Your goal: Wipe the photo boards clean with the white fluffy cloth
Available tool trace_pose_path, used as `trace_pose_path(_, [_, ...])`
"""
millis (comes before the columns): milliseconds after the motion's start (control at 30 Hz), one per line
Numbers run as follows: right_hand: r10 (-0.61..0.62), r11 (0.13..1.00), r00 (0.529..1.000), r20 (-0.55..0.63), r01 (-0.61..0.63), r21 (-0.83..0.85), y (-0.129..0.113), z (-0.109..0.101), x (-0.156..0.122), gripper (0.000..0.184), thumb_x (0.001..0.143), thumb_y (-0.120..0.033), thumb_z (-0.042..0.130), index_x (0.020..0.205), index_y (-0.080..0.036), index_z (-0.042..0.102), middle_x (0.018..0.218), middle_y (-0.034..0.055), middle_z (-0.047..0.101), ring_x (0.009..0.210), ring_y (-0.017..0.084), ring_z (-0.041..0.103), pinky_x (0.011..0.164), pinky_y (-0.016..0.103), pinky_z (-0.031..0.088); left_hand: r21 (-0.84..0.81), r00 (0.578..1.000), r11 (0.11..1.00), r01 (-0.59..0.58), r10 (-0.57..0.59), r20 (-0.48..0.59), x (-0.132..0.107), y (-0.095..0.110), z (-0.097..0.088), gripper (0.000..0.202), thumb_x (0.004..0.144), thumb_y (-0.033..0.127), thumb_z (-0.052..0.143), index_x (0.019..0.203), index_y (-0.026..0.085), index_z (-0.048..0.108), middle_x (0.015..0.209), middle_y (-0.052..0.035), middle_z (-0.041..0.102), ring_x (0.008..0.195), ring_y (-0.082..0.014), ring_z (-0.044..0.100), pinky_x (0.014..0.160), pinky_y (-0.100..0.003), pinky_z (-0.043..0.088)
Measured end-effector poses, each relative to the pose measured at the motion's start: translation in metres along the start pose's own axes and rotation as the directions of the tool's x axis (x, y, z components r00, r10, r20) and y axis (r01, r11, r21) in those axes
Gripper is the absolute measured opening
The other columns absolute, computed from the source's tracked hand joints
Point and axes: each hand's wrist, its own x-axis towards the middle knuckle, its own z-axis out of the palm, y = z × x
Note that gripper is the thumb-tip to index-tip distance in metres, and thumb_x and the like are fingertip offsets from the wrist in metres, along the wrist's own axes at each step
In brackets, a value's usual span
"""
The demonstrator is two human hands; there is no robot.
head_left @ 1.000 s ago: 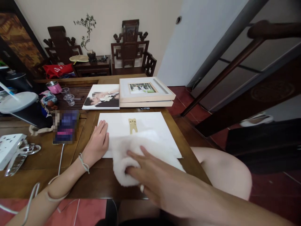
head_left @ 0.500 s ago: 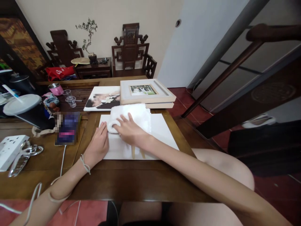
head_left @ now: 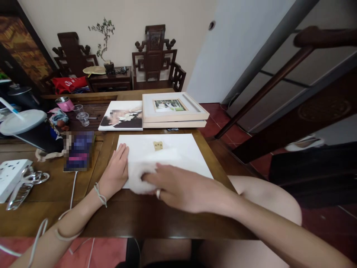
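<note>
A flat white board [head_left: 182,143] lies on the wooden table, with a small gold motif [head_left: 158,145] near its far edge. My left hand [head_left: 117,165] rests along the board's left edge, its fingers stretched out and holding nothing. In my right hand [head_left: 181,188] is a fluffy white cloth [head_left: 139,176], bunched up over the near part of the board. The cloth and the right hand are blurred by motion. A ring shows on one right finger. Beneath the cloth, the board's surface is hidden.
Behind the board are stacked picture frames [head_left: 174,121] and a photo panel [head_left: 122,115]. On the left are a phone [head_left: 79,150], a lidded cup [head_left: 33,130], a power strip [head_left: 13,175], a clear hair clip [head_left: 23,190] and a white cable [head_left: 74,190].
My right hand has drawn the white cloth from the board's far part toward its near edge, uncovering the gold motif. My left hand has stayed at the left edge.
</note>
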Motion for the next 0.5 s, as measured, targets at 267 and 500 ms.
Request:
trace_pose_path(267, [0.131, 0.955, 0.969, -0.211, -0.181, -0.237, 0.029, 0.012, 0.082, 0.041, 0.087, -0.004, 0.036, 0.125, -0.008, 0.052, 0.12, 0.021, 0.06, 0.122, 0.036, 0.046, 0.103, 0.059, 0.028, -0.502, 0.935, 0.833, 0.231, -0.334, -0.124, 0.011, 0.007, -0.015, 0.051, 0.091, 0.037, 0.038, 0.129, 0.006, 0.053, 0.139, -0.017, 0.053, 0.132, -0.0262, 0.046, 0.115, -0.043, 0.028])
trace_pose_path(500, [-0.201, 0.956, 0.973, -0.113, 0.17, -0.241, -0.013, 0.034, 0.05, 0.034, 0.088, -0.011, 0.042, 0.119, -0.012, 0.057, 0.123, 0.0171, 0.06, 0.124, 0.034, 0.045, 0.105, 0.059, 0.029, -0.838, 0.844, 0.5, 0.217, -0.528, -0.096, 0.018, 0.008, -0.021, 0.056, 0.097, 0.045, 0.024, 0.134, 0.01, 0.047, 0.145, -0.0134, 0.047, 0.134, -0.0212, 0.044, 0.113, -0.039, 0.033])
